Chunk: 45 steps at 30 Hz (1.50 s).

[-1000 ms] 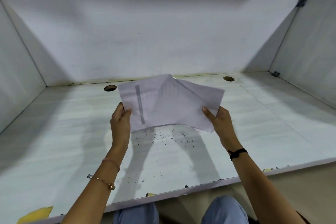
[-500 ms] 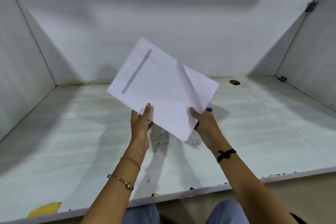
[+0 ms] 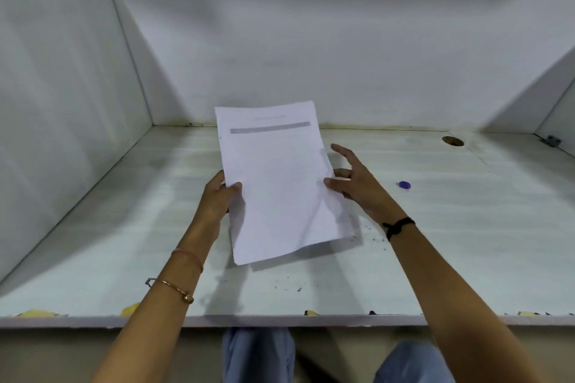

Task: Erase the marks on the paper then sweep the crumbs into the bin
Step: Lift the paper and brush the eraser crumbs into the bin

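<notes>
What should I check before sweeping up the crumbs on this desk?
1. Paper held up off the desk by the left hand: ok.
2. Right hand free: open at the paper's right edge, ok.
3. Marks erased: page blurred, only a grey bar shows; cannot tell.
4. Crumbs located: scattered on the desk near the paper, ok.
5. Blue eraser out of the way: lies apart, to the right, ok.
6. Bin in sight: not ok, none in view.

White desk (image 3: 93, 242) between side partitions (image 3: 62, 71); round cable hole (image 3: 452, 141) far right; yellow scraps (image 3: 130, 309) along front edge.
</notes>
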### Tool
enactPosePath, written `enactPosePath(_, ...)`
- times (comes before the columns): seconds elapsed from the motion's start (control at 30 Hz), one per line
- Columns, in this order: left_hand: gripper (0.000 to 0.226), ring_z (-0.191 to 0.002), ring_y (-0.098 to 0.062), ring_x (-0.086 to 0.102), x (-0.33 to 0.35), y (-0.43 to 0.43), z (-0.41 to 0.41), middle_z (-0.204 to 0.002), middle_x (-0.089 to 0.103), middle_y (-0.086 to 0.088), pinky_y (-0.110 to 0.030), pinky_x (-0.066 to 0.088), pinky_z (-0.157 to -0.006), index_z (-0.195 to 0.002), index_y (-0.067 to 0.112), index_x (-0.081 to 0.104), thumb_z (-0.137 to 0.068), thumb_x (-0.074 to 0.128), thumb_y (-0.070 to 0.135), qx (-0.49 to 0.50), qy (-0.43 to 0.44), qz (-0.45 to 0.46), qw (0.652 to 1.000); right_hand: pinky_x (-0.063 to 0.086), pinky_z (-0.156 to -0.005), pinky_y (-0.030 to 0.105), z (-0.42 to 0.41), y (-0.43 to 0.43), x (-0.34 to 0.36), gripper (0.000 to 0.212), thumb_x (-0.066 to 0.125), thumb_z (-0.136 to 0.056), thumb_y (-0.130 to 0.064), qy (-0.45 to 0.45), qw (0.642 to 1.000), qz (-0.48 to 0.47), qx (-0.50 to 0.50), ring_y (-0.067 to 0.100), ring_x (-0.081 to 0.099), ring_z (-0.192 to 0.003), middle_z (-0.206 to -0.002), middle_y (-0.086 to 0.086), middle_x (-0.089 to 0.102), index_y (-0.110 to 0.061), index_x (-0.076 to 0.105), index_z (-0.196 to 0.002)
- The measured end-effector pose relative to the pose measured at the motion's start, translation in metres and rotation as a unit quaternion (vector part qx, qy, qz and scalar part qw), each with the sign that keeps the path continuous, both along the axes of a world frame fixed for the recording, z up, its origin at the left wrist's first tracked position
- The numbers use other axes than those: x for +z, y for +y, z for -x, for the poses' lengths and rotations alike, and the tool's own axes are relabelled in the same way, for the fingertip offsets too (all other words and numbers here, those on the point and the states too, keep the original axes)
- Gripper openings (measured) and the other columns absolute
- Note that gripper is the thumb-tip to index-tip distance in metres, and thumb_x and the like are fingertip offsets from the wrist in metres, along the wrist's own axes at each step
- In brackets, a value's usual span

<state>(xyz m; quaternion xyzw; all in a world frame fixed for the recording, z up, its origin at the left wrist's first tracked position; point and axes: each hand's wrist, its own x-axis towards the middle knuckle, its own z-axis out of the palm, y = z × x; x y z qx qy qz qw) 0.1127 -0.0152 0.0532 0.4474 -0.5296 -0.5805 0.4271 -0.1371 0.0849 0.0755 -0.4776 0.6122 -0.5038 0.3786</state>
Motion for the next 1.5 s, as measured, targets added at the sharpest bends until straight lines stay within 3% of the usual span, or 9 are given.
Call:
enactPosePath(0.17, 0.049, -0.088, -0.021, 0.057, -0.012, -0.026, -0.046, -0.119, 0.059, -0.013, -0.026, 0.044, -0.07, -0.135, 0.015, 0.043, -0.091, 0.062, 0.008, 0.102, -0.087, 0.018, 0.991, 0.05, -0.098, 0.04, -0.051, -0.029, -0.031, 0.038, 0.058, -0.085, 0.001, 0.06, 0.997, 0.046, -0.028, 0.022, 0.06, -0.111, -0.126, 0.001, 0.062, -0.019, 0.065, -0.117)
enactPosePath(0.33, 0.058, -0.123, -0.031, 0.05, -0.01, -0.041, -0.101, -0.147, 0.04, -0.005, -0.045, 0.041, -0.102, -0.14, 0.028, 0.042, -0.088, 0.066, 0.031, 0.069, -0.388, 0.135, 0.909, 0.045, -0.069, 0.002, -0.11, -0.051, -0.057, 0.034, 0.057, -0.086, 0.002, 0.093, 0.994, 0.036, -0.034, 0.013, 0.061, -0.089, -0.122, 0.001, 0.063, -0.011, 0.065, -0.116)
enactPosePath(0.5, 0.055, -0.141, -0.018, 0.029, -0.004, -0.024, -0.117, -0.154, 0.032, 0.007, -0.049, 0.019, -0.115, -0.143, 0.034, 0.038, -0.092, 0.055, 0.048, -0.069, -0.535, 0.17, 0.824, 0.051, -0.09, 0.03, -0.165, -0.067, -0.073, 0.034, 0.059, -0.086, 0.001, 0.082, 0.997, 0.008, 0.006, 0.021, 0.06, -0.097, -0.125, 0.008, 0.061, -0.009, 0.062, -0.118)
enactPosePath(0.67, 0.056, -0.149, -0.017, -0.003, -0.046, -0.007, -0.106, -0.162, 0.003, 0.006, -0.063, 0.002, -0.113, -0.15, 0.042, 0.01, -0.099, 0.033, 0.05, -0.174, -0.622, 0.111, 0.756, 0.04, -0.084, 0.022, -0.199, -0.072, -0.083, 0.04, 0.069, -0.083, -0.018, 0.212, 0.975, -0.028, 0.063, 0.024, 0.055, -0.107, -0.119, 0.011, 0.06, -0.009, 0.059, -0.12)
enactPosePath(0.87, 0.048, -0.148, -0.022, 0.005, -0.06, -0.007, -0.11, -0.161, 0.009, 0.005, -0.07, 0.004, -0.109, -0.148, 0.045, 0.019, -0.1, 0.017, 0.052, -0.153, -0.605, 0.092, 0.776, 0.045, -0.086, 0.03, -0.201, -0.07, -0.087, 0.035, 0.069, -0.083, -0.028, 0.373, 0.926, -0.005, 0.059, 0.021, 0.038, -0.12, -0.121, 0.006, 0.051, -0.015, 0.066, -0.114)
enactPosePath(1.03, 0.048, -0.148, -0.021, 0.006, -0.06, -0.003, -0.106, -0.16, 0.012, 0.004, -0.067, -0.001, -0.111, -0.146, 0.043, 0.026, -0.099, 0.019, 0.054, -0.128, -0.583, 0.089, 0.797, 0.049, -0.089, 0.031, -0.194, -0.065, -0.091, 0.034, 0.072, -0.081, -0.027, 0.314, 0.947, 0.008, 0.073, 0.017, 0.055, -0.113, -0.112, 0.002, 0.061, -0.014, 0.067, -0.112)
enactPosePath(1.13, 0.04, -0.145, -0.02, 0.02, -0.055, 0.002, -0.099, -0.155, 0.03, 0.002, -0.064, 0.001, -0.112, -0.14, 0.036, 0.041, -0.102, 0.029, 0.036, -0.081, -0.568, 0.13, 0.809, 0.046, -0.08, 0.014, -0.187, -0.061, -0.081, 0.033, 0.072, -0.081, -0.026, 0.283, 0.957, 0.029, 0.061, 0.011, 0.059, -0.096, -0.109, 0.005, 0.063, -0.014, 0.068, -0.111)
enactPosePath(1.3, 0.033, -0.117, -0.012, 0.055, -0.043, 0.019, -0.058, -0.125, 0.062, 0.011, -0.03, 0.04, -0.092, -0.117, 0.032, 0.062, -0.096, 0.045, 0.013, -0.01, -0.364, 0.201, 0.909, 0.04, -0.063, 0.007, -0.151, -0.043, -0.057, 0.011, 0.067, -0.082, -0.009, 0.228, 0.972, 0.053, 0.008, 0.004, 0.055, -0.06, -0.084, -0.004, 0.071, -0.012, 0.075, -0.088)
enactPosePath(1.5, 0.023, -0.093, -0.006, 0.065, -0.028, 0.056, 0.037, -0.095, 0.07, 0.018, -0.032, 0.051, -0.084, -0.093, 0.033, 0.068, -0.091, 0.053, 0.016, -0.072, -0.209, 0.201, 0.954, 0.047, -0.062, 0.01, -0.081, 0.018, -0.042, 0.007, 0.067, -0.084, -0.011, 0.139, 0.985, 0.047, -0.096, 0.002, 0.061, -0.061, -0.07, -0.011, 0.067, -0.015, 0.072, -0.085)
